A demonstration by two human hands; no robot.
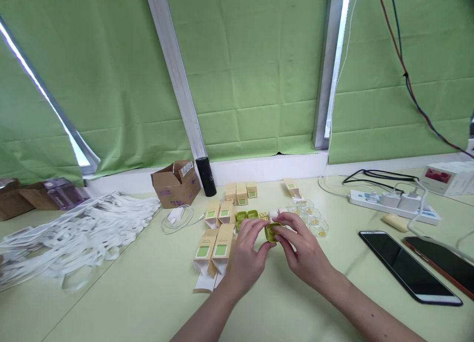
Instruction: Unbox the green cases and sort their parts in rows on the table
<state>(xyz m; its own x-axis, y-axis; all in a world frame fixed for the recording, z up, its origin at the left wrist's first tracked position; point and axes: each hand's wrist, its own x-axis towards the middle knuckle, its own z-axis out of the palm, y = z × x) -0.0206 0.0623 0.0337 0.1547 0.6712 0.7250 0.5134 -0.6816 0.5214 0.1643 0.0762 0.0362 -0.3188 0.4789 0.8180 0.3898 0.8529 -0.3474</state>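
Note:
Between my hands is a small olive-green square cup. My left hand grips its left side, fingers above and thumb below. My right hand closes on the right side, with fingertips reaching over the opening; whether they hold a smaller piece cannot be made out. Just behind sit similar green cups and several small yellow pieces. Clear plastic domed cases with yellow centres lie beyond my right hand. Left of my left hand lie several tan cartons with green labels, some with flaps open.
At left is a heap of white straps. A cardboard box, black cylinder and white charger with cable are farther back. Right are a power strip and two phones. More cartons are behind the cups.

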